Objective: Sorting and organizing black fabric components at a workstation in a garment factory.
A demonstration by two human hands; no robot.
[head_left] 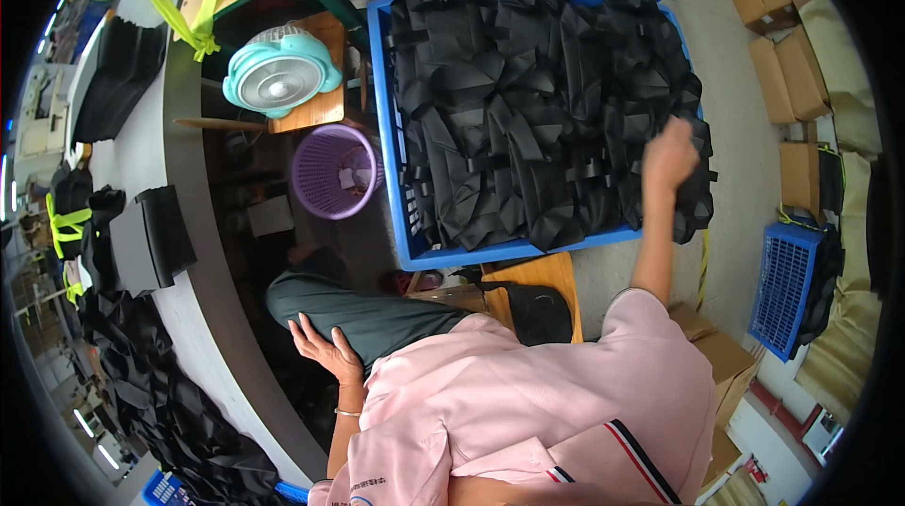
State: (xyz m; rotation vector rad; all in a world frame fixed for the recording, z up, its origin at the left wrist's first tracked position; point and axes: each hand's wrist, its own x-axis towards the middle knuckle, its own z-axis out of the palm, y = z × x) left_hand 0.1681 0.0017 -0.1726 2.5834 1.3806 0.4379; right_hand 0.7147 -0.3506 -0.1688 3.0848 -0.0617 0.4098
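Many black fabric pieces (471, 129), folded and piled close inside a blue plastic crate (385, 110) in front of the body. Right hand (672, 155) narrow, fingers curled, at the right side of the pile; cannot tell whether closed on a piece. Left hand (325, 350) wide and loose on the dark trousers (396, 308), near the knee. Left of the crate, a purple perforated basket (306, 176) and a turquoise-rimmed fan (278, 87). Farther left, a long pale bench (193, 327) with more dark fabric (165, 237) on top.
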